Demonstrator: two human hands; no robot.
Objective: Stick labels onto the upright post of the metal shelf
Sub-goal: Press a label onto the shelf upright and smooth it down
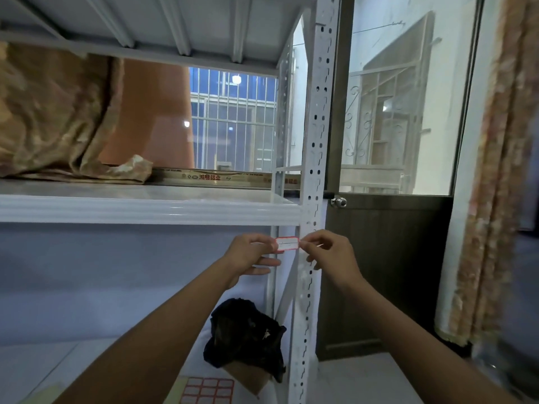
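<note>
Label held between two hands beside the shelf post

Label [287, 244], white with a red border, is held flat and level just below the middle shelf board [145, 209], slightly left of the white perforated upright post [316, 126]; whether it touches the post cannot be told. Its left end is pinched by the fingertips of the left hand [250, 253], the remaining fingers being spread loosely beneath; its right end is pinched between thumb and forefinger of the right hand [329, 255], which is seen in front of the post. Lower down, a sheet of red-bordered labels [208, 390] is laid on the bottom shelf, near a piece of black cloth [245, 330] resting on a brown card; on the middle shelf, crumpled tan fabric [55, 118] is piled at the left; beyond the post, a dark door with a round knob [338, 202] and a glass pane is seen, and a patterned curtain [495, 170] is hung at the far right.
</note>
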